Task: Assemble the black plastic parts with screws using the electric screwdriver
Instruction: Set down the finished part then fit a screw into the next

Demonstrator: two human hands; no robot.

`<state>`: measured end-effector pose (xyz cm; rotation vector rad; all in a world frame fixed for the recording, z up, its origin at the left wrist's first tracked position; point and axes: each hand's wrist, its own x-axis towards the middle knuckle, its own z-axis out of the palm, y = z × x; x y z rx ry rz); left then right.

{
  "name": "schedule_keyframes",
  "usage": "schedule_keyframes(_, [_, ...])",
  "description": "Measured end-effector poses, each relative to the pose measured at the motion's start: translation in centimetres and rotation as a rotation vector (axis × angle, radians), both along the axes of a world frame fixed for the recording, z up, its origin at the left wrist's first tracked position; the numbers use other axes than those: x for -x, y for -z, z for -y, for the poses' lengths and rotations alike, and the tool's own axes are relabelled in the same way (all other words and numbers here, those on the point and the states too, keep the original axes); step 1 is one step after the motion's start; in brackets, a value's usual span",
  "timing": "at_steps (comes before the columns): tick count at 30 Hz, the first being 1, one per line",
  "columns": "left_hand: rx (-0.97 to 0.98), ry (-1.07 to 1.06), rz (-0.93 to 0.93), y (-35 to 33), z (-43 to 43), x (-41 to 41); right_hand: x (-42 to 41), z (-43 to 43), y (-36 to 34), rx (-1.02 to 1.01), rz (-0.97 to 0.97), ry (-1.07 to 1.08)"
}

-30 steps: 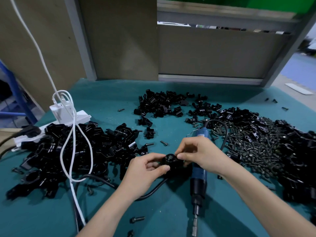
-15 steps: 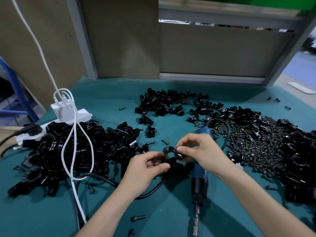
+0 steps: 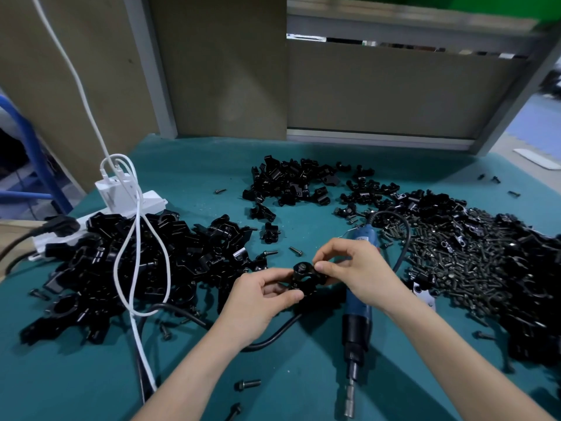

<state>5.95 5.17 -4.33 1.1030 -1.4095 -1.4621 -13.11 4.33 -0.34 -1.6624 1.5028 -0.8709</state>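
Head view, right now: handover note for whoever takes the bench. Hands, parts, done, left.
Left hand and right hand both pinch one black part above the mat.
Electric screwdriver lies on the mat under the right hand, not held.
Screw pile to the right; heap of black parts to the left, smaller heap at the back.
Done: part in hand; whether a screw sits in it is unclear.
Left: pick up the screwdriver, drive the screw.
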Motion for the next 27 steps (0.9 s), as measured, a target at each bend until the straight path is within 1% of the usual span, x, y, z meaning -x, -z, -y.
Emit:
schedule_keyframes(5, [0.005,-0.005,-0.003,-0.1,-0.1,0.0,0.3,-0.2,-0.5,0.015,-0.076,-0.084])
schedule_keyframes(14, [-0.013,0.018,0.001,-0.1,-0.2,0.0,0.2,-0.4,-0.9,0.114,-0.253,-0.124])
schedule_keyframes(16, [0.013,0.026,0.024,-0.2,-0.3,0.0,0.1,-0.5,-0.9,0.136,-0.274,-0.113])
schedule_keyframes(18, [0.060,0.029,0.040,-0.3,-0.5,0.0,-0.1,-0.7,-0.7,0.140,-0.234,-0.101])
schedule_keyframes(23, [0.096,0.030,0.063,-0.2,-0.7,0.0,-0.5,-1.1,-0.1,0.033,0.034,-0.014])
schedule_keyframes(27, [0.101,-0.004,0.027,-0.1,-0.6,0.0,-1.1,-1.2,0.4,0.018,0.039,-0.003])
